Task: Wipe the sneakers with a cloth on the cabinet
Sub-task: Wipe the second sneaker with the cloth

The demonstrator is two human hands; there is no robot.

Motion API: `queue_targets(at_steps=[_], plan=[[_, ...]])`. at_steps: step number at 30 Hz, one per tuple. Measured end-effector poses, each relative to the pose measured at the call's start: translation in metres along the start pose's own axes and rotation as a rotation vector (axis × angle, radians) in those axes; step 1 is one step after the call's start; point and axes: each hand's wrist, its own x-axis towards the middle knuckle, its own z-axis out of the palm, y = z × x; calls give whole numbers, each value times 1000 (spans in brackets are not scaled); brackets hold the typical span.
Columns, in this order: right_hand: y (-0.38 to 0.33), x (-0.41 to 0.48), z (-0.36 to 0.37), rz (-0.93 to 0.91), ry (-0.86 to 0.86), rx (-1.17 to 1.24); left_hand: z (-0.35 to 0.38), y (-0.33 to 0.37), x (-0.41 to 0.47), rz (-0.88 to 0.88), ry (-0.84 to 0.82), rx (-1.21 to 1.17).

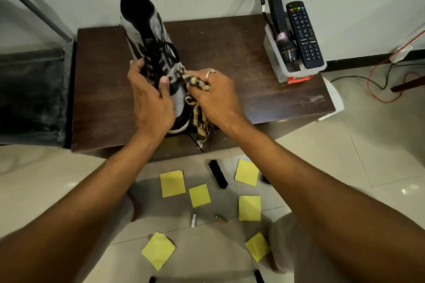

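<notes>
Resting on the dark wooden cabinet surface [230, 53], one grey-and-black sneaker [147, 30] lies with its toe at the front edge, nearest the person, and its collar toward the wall. The left hand [149, 99] grips the sneaker across the laced midfoot, fingers curled over the far side and thumb on the tongue, and covers most of the forefoot. The right hand [216, 94], wearing one ring, pinches one striped cloth [199, 117] against the sneaker's right side; the cloth's frayed end hangs past the front edge. At the right rear of the surface, well apart from the sneaker, one clear plastic bin [273, 62] holds one black flashlight [277, 18] and one black remote control [304, 34], both leaning upright. On the tiled floor below, between the forearms, lie six yellow sticky notes [172, 183], one black brush [218, 174] and two small cylinders [193, 220], one white and one copper-coloured. Orange and dark cables [379, 89] trail across the floor at the right.
</notes>
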Motion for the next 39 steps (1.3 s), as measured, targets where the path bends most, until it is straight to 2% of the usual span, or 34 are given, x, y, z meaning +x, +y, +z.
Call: queue_targets(at_steps=[7,13,19,25,28,30,34,39], plan=[[-3,32,11,-118,35,-119,1,0,-1,36,9,40],[6,19,-9,-495,-124,-264,-1,3,-5,59,-34,36],[5,44,3,-426,-21,-289,-4,6,-3,32,-60,0],[8,23,-14,-571,-177,-333,-5,2,-3,73,-76,24],[10,37,-20,-510,-145,-406,-6,4,-2,34,-99,-11],[5,33,-16,-469,-131,-371,-7,5,-2,32,-102,-9],[4,12,-17,-549,-216,-324,-9,3,-2,79,-114,7],[2,29,-17,-455,-117,-353,-9,2,-3,72,-134,-12]])
